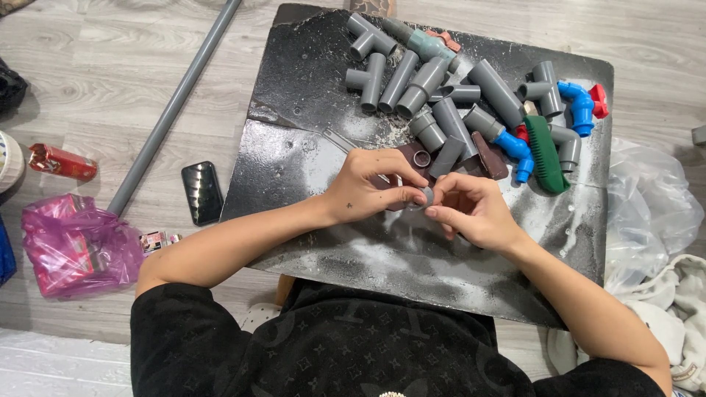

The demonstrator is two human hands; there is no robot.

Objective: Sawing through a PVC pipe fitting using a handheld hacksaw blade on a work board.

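Both of my hands meet over the middle of a black dusty board (294, 169). My left hand (368, 187) and my right hand (474, 209) pinch a small grey ring-shaped pipe piece (426, 195) between their fingertips. Just beyond the fingers lie a brown short coupling (421, 156) and a brown flat piece (490, 156). Further back sits a pile of grey pipe fittings (430, 88), among them tees, elbows and straight sleeves, with blue elbows (577, 106) and a green brush (546, 153) on the right.
A long grey pipe (173, 106) lies on the wooden floor at the left, next to a black phone (201, 192). A pink plastic bag (77, 246) and a red packet (62, 162) sit far left. Clear plastic and white cloth (662, 242) lie at the right.
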